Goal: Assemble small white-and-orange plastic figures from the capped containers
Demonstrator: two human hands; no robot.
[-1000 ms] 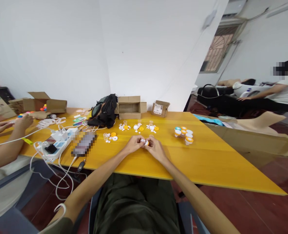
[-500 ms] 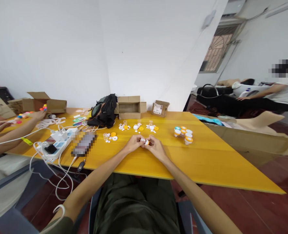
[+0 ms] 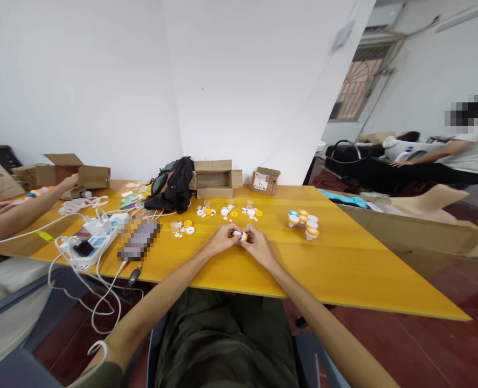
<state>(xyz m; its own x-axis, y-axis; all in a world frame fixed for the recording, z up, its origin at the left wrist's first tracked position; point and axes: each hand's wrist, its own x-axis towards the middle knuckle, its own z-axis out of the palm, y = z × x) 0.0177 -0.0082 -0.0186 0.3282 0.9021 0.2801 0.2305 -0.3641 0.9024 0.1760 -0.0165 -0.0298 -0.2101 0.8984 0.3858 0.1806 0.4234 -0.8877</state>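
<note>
Above the table's near half, my left hand (image 3: 222,238) and my right hand (image 3: 260,247) meet, fingers closed and tips almost touching. Pinched in the left is a small white part with dark spots (image 3: 236,234). The right grips a small orange-and-white round piece (image 3: 244,236), partly covered by fingers. Whether the two pieces are joined I cannot tell. Just beyond lie small piles of white and orange discs (image 3: 234,214) with clear cups. Off to the right stands a group of clear cups with orange, white and teal tops (image 3: 303,218).
On the left are a power strip (image 3: 108,235) with trailing white cables and a blurred-out phone (image 3: 140,241). A dark backpack (image 3: 172,186) and an open cardboard box (image 3: 214,191) stand by the wall. A co-worker's arm (image 3: 40,207) reaches toward another box; another person sits far right.
My hands stay together in nearly the same place, with the small parts slightly shifted between the fingers. At left, the co-worker's hand has moved from the coloured pieces toward the box.
</note>
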